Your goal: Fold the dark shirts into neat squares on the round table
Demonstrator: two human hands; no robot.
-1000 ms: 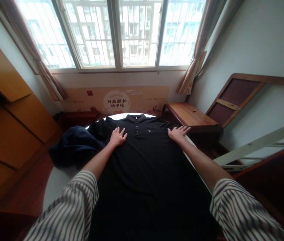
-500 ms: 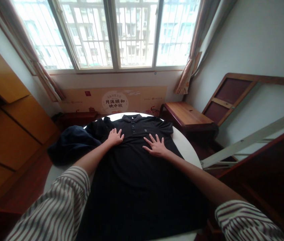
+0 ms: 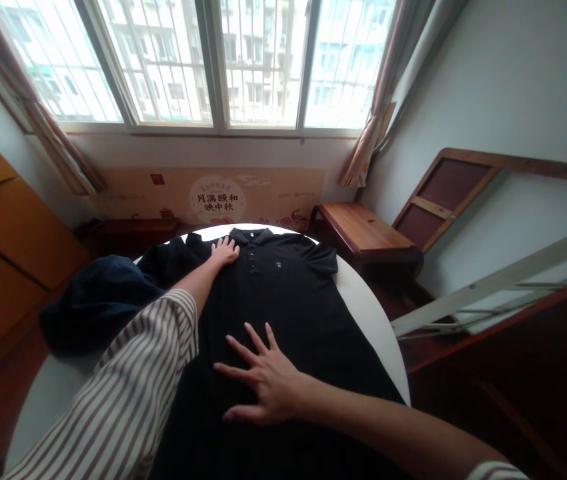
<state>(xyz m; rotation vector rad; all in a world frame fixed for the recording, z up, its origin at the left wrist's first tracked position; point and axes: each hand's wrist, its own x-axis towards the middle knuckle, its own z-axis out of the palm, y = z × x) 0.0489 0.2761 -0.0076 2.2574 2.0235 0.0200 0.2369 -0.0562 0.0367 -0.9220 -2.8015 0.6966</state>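
A black polo shirt (image 3: 303, 300) lies front side up on a round white table (image 3: 381, 320), its collar at the far edge and its hem toward me. My left hand (image 3: 225, 252) rests flat on the shirt just left of the collar and buttons, fingers extended. Lower down, over the middle of the shirt, is my right hand (image 3: 268, 380) with its fingers spread wide and palm down. Neither hand grips any cloth. Whether the right palm presses on the fabric I cannot tell.
Dark bunched clothing (image 3: 103, 293) is heaped at the table's left side. Beyond the table stand a small wooden side table (image 3: 363, 225) and a printed banner (image 3: 263, 190) under the window. A pale slanted metal frame (image 3: 493, 280) is on the right.
My right hand has come down the shirt toward me, from the chest to the middle. My left hand has shifted slightly up toward the collar. The view has moved a little.
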